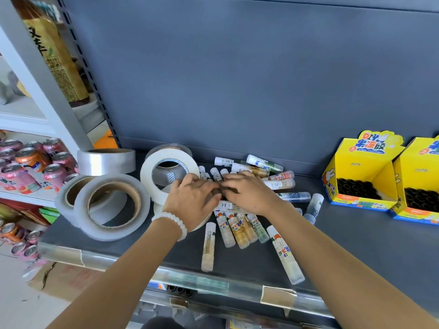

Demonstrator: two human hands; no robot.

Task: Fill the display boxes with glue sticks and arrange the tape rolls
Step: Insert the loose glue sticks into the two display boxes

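Note:
Several glue sticks point(240, 227) lie scattered in a pile in the middle of the dark shelf point(356, 245). My left hand point(192, 201) and my right hand point(247, 192) meet over the pile, fingers curled onto glue sticks underneath. Two yellow display boxes stand at the right, the nearer one point(356, 176) and a second point(420, 184), both with dark slots inside. At the left are clear tape rolls point(111, 207), a silver roll point(105, 161) and a white roll point(166, 172) leaning beside my left hand.
The grey back panel point(237, 79) rises behind the shelf. Its front edge carries a price rail point(190, 279). Drink cans point(28, 167) fill shelves to the left, and a cardboard box point(61, 279) sits on the floor below.

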